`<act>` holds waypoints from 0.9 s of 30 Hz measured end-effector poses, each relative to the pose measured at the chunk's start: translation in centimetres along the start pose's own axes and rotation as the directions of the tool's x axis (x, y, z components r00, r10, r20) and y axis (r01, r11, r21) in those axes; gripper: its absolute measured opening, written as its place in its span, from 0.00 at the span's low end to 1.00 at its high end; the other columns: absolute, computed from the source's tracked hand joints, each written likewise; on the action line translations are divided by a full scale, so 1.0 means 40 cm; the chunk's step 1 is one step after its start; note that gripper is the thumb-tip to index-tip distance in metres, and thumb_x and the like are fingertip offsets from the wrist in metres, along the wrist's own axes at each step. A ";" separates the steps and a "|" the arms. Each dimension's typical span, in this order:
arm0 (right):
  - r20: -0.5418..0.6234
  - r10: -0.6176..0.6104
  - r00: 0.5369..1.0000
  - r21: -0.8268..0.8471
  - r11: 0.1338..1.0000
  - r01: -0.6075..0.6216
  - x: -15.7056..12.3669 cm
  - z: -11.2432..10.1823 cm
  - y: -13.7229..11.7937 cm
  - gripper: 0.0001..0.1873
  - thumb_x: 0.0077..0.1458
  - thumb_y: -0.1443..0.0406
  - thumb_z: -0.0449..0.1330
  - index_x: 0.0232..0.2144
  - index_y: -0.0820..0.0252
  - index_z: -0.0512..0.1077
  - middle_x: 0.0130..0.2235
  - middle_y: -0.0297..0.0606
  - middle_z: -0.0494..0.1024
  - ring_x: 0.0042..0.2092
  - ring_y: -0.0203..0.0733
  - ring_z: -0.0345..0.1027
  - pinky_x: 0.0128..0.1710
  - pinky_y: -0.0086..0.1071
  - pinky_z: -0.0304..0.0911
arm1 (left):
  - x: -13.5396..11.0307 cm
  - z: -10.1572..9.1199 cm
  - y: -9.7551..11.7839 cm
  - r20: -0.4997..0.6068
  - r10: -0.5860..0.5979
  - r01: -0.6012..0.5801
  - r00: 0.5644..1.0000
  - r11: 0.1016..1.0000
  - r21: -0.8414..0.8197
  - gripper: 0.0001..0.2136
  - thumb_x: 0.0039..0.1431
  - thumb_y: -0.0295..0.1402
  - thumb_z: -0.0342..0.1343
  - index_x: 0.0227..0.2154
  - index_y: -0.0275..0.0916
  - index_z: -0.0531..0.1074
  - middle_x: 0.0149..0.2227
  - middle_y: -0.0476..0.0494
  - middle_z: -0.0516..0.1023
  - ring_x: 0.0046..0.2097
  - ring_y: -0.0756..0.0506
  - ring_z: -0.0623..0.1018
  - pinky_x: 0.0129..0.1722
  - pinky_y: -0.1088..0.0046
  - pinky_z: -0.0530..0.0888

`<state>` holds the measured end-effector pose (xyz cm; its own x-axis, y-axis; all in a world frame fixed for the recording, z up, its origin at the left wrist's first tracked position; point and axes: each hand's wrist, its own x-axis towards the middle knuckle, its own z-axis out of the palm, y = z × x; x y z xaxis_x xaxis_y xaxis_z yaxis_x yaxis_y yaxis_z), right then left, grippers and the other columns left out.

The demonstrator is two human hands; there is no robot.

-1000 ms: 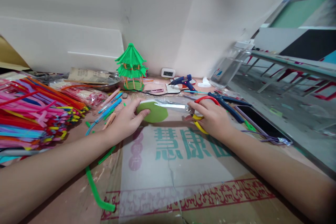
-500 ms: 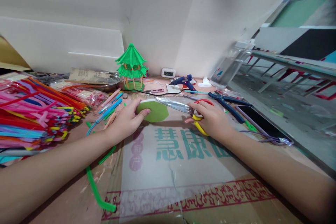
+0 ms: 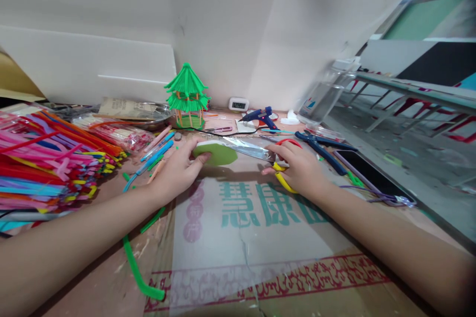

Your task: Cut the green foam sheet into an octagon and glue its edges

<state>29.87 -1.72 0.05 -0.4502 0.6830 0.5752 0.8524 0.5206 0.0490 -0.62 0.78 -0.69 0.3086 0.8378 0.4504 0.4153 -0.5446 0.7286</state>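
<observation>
Between thumb and fingers, my left hand [image 3: 182,163] pinches a flat green many-sided piece of card or foam [image 3: 221,155], its thin pale edge turned up. My right hand [image 3: 299,163] has its fingers in the red and yellow handles of a pair of scissors [image 3: 256,151]. The silver blades point left and lie along the upper right edge of the green piece; whether they bite into it I cannot tell. Both hands are above a cardboard sheet [image 3: 275,242] printed with characters.
A green pagoda model [image 3: 187,96] stands behind the hands, beside a small digital clock [image 3: 238,104] and a blue glue gun [image 3: 258,117]. Bundled pipe cleaners [image 3: 48,158] lie left. Pliers [image 3: 323,151], a phone [image 3: 372,173] and a water bottle [image 3: 327,91] are on the right.
The green piece has tilted in my left hand, so its face looks narrower. The scissors stay at its upper right edge, and my right hand has barely moved.
</observation>
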 end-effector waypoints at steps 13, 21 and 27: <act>0.032 0.004 0.999 0.003 1.000 -0.004 0.000 0.001 0.005 0.24 0.58 0.48 0.60 0.46 0.60 0.72 0.36 0.41 0.75 0.35 0.44 0.67 0.32 0.33 0.58 | -0.002 -0.005 -0.002 -0.049 0.021 -0.020 0.999 1.000 0.011 0.07 0.64 0.33 0.50 0.43 0.43 0.68 0.43 0.45 0.74 0.46 0.43 0.75 0.47 0.67 0.71; 0.000 -0.008 1.000 0.053 0.999 0.008 0.000 0.003 0.001 0.20 0.58 0.51 0.60 0.45 0.59 0.72 0.36 0.41 0.76 0.36 0.44 0.69 0.34 0.33 0.61 | -0.001 -0.002 -0.002 0.004 -0.015 0.015 1.000 1.000 0.009 0.08 0.63 0.36 0.51 0.43 0.44 0.67 0.43 0.46 0.75 0.46 0.43 0.75 0.47 0.67 0.72; -0.022 0.192 0.981 0.071 0.979 -0.190 0.006 0.014 0.030 0.19 0.58 0.51 0.60 0.45 0.57 0.73 0.32 0.38 0.75 0.31 0.43 0.67 0.30 0.33 0.60 | 0.015 0.002 -0.014 -0.016 -0.128 0.122 0.992 0.969 -0.214 0.13 0.61 0.42 0.55 0.44 0.40 0.66 0.42 0.46 0.75 0.43 0.45 0.76 0.44 0.67 0.74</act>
<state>30.65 -0.65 -0.21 -0.2725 0.7590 0.5913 0.9012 0.4166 -0.1194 -0.59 1.57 -0.86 0.2390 0.9013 0.3612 0.2571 -0.4174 0.8716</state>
